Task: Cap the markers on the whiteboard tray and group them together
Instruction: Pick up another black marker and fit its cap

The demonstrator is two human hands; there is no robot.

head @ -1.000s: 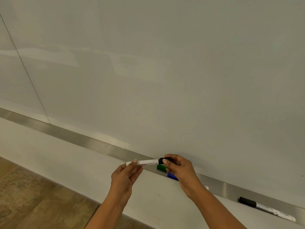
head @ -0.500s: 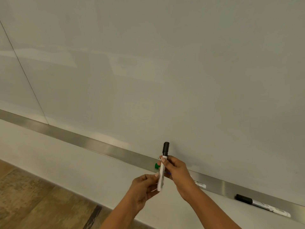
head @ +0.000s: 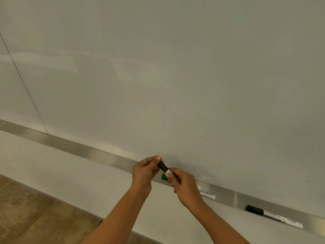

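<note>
**mark_r:** Two hands on one marker (head: 165, 169), right above the tray (head: 70, 147). Why is the person holding it up there instead of just pressing the cap on where it's lying?

**tray_tidy:** Guessing it's leverage. The left hand (head: 143, 171) is pinching the black cap end between thumb and fingertips, and the right hand (head: 182, 184) is wrapping around the white barrel, fingers curled tight on it. Pulling from both ends along one line is how you'd snap a cap home, and that's awkward inside a narrow ledge.

**mark_r:** Is the cap actually seated?

**tray_tidy:** Looks on, but I can't tell if it's clicked. The join is sitting right between the two grips.

**mark_r:** And the rest?

**tray_tidy:** A green cap (head: 163, 176) is peeking out on the tray just under the hands, and a white barrel end (head: 207, 195) is poking out past the right wrist. Probably the group that's forming, which would explain why the hands are working right over that spot: short drop to put this one down beside them.

**mark_r:** Then that black one (head: 273, 216) off to the right?

**tray_tidy:** Lying capped on the tray, well apart from the others. I'd say that one's still waiting to be slid over.
</note>
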